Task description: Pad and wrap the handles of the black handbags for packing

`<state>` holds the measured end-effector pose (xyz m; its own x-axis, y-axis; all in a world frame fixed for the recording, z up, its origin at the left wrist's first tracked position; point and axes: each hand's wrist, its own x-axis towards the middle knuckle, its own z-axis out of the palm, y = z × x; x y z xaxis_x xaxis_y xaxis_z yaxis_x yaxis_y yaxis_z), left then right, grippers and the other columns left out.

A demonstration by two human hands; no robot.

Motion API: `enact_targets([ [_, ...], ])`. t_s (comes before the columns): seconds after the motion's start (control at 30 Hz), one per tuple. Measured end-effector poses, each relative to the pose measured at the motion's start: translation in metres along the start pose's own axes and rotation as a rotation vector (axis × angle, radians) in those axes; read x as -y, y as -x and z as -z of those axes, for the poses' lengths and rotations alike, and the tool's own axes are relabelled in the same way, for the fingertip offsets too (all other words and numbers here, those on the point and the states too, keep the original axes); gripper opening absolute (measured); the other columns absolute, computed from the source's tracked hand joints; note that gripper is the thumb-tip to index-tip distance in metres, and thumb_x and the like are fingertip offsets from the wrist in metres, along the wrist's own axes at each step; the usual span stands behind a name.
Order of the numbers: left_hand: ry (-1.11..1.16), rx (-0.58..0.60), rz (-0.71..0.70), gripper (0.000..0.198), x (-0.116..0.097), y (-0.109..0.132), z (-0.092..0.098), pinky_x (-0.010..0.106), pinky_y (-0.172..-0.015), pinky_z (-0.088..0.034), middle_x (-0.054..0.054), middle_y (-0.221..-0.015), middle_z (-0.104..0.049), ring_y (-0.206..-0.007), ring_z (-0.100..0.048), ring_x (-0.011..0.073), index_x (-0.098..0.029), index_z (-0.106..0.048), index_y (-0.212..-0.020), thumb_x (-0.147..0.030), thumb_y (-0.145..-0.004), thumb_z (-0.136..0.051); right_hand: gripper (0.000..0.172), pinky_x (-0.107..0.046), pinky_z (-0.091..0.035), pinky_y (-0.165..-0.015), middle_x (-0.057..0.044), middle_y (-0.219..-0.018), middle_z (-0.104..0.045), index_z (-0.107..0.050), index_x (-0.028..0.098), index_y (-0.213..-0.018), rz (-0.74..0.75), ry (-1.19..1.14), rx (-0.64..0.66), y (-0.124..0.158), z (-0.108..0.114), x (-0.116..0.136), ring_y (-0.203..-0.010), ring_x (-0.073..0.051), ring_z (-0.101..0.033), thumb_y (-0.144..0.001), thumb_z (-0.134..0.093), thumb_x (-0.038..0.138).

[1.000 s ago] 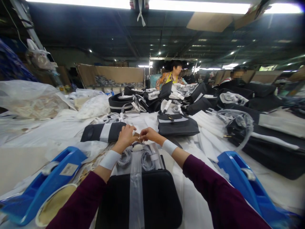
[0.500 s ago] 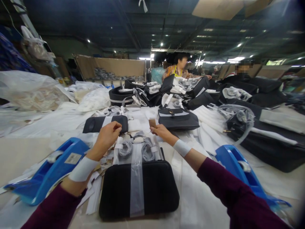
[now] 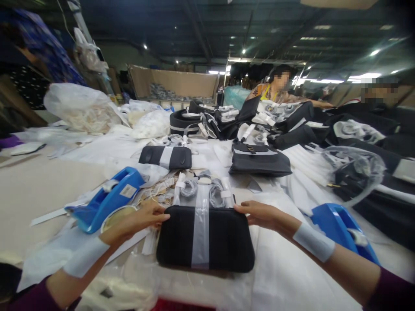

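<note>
A black bag (image 3: 223, 237) with a grey band down its middle lies flat in front of me on white sheets. My left hand (image 3: 139, 218) touches the bag's upper left corner, fingers stretched out. My right hand (image 3: 261, 214) rests its fingers on the upper right corner, also stretched. Neither hand holds anything. Wrapped chain straps (image 3: 201, 190) lie just beyond the bag's far edge.
A blue tape dispenser (image 3: 106, 201) stands to the left and another (image 3: 343, 231) to the right. Further out lie a banded black bag (image 3: 166, 157), a dark handbag (image 3: 259, 162) and piles of bags. Two people work at the far side.
Both hands have drawn back from the straps and spread to the bag's two upper corners. The small brown piece held by the right hand is gone. The view has shifted left.
</note>
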<state>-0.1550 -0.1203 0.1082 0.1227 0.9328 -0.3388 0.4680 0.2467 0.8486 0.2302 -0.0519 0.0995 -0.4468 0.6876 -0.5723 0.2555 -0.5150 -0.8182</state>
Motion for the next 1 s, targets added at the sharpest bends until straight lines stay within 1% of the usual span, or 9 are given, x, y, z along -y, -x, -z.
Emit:
enact_targets([
  [0.13, 0.013, -0.016, 0.011, 0.049, -0.006, -0.002, -0.003, 0.032, -0.07, -0.05, 0.005, -0.083, -0.061, -0.081, -0.059, 0.0225, -0.015, -0.065, -0.082, -0.059, -0.062, -0.074, 0.059, -0.028, -0.055, -0.073, -0.008, -0.092, -0.066, -0.057, 0.013, -0.099, -0.07, 0.032, -0.048, -0.005, -0.002, -0.004, -0.088, -0.02, -0.067, -0.061, -0.087, 0.046],
  [0.33, 0.08, 0.064, 0.105, 0.049, -0.01, -0.004, -0.011, 0.027, -0.063, -0.047, 0.003, -0.079, -0.065, -0.078, -0.06, 0.0203, -0.015, -0.068, -0.081, -0.059, -0.059, -0.076, 0.054, -0.029, -0.055, -0.075, -0.009, -0.098, -0.068, -0.062, 0.012, -0.094, -0.113, 0.01, 0.03, -0.012, 0.0, -0.013, -0.09, -0.021, -0.067, -0.061, -0.087, 0.047],
  [0.4, 0.111, 0.086, 0.113, 0.046, -0.014, -0.005, -0.014, 0.026, -0.062, -0.047, 0.003, -0.078, -0.068, -0.076, -0.062, 0.02, -0.015, -0.069, -0.078, -0.057, -0.061, -0.077, 0.049, -0.026, -0.053, -0.07, -0.008, -0.09, -0.069, -0.064, 0.012, -0.087, -0.109, 0.003, 0.029, -0.01, -0.004, -0.013, -0.082, -0.018, -0.067, -0.061, -0.086, 0.047],
  [0.47, 0.189, 0.122, 0.134, 0.043, -0.017, -0.007, -0.016, 0.027, -0.066, -0.05, 0.005, -0.083, -0.071, -0.079, -0.065, 0.0204, -0.015, -0.07, -0.079, -0.053, -0.063, -0.079, 0.044, -0.023, -0.049, -0.061, -0.005, -0.073, -0.067, -0.063, 0.013, -0.076, -0.099, -0.017, 0.004, -0.007, -0.008, -0.012, -0.069, -0.015, -0.063, -0.061, -0.085, 0.047],
  [0.53, 0.313, 0.16, 0.177, 0.04, -0.019, -0.011, -0.017, 0.028, -0.075, -0.054, 0.007, -0.091, -0.074, -0.087, -0.068, 0.0217, -0.015, -0.071, -0.082, -0.048, -0.063, -0.082, 0.042, -0.023, -0.044, -0.053, 0.0, -0.056, -0.058, -0.059, 0.015, -0.066, -0.093, -0.064, -0.024, -0.005, -0.012, -0.011, -0.056, -0.013, -0.056, -0.061, -0.085, 0.047],
  [0.63, 0.515, 0.129, 0.243, 0.038, -0.023, -0.015, -0.019, 0.031, -0.089, -0.055, 0.01, -0.099, -0.075, -0.096, -0.07, 0.0234, -0.015, -0.072, -0.088, -0.037, -0.061, -0.086, 0.042, -0.023, -0.04, -0.05, 0.003, -0.049, -0.051, -0.057, 0.016, -0.062, -0.091, -0.157, -0.035, -0.005, -0.015, -0.01, -0.049, -0.011, -0.049, -0.061, -0.085, 0.047],
  [0.83, 0.661, 0.015, 0.354, 0.039, -0.022, -0.018, -0.022, 0.036, -0.092, -0.057, 0.009, -0.097, -0.076, -0.093, -0.072, 0.0258, -0.016, -0.071, -0.097, -0.028, -0.062, -0.086, 0.033, -0.022, -0.041, -0.057, -0.002, -0.066, -0.066, -0.067, 0.012, -0.077, -0.022, -0.31, -0.06, -0.01, -0.023, -0.015, -0.057, -0.011, -0.055, -0.069, -0.081, 0.041],
  [0.93, 0.61, -0.018, 0.342, 0.039, -0.017, -0.019, -0.024, 0.039, -0.096, -0.056, 0.003, -0.097, -0.077, -0.099, -0.071, 0.0271, -0.022, -0.071, -0.09, -0.031, -0.056, -0.089, 0.034, -0.022, -0.041, -0.058, -0.004, -0.076, -0.07, -0.069, 0.011, -0.083, 0.073, -0.344, -0.099, -0.004, -0.034, -0.019, -0.065, -0.012, -0.06, -0.067, -0.082, 0.038],
  [1.0, 0.47, -0.044, 0.298, 0.039, -0.014, -0.019, -0.026, 0.042, -0.098, -0.055, -0.003, -0.101, -0.076, -0.106, -0.068, 0.028, -0.028, -0.071, -0.087, -0.042, -0.055, -0.088, 0.043, -0.022, -0.044, -0.062, -0.005, -0.087, -0.071, -0.067, 0.011, -0.092, 0.153, -0.377, -0.154, 0.004, -0.043, -0.021, -0.075, -0.014, -0.064, -0.062, -0.085, 0.036],
])
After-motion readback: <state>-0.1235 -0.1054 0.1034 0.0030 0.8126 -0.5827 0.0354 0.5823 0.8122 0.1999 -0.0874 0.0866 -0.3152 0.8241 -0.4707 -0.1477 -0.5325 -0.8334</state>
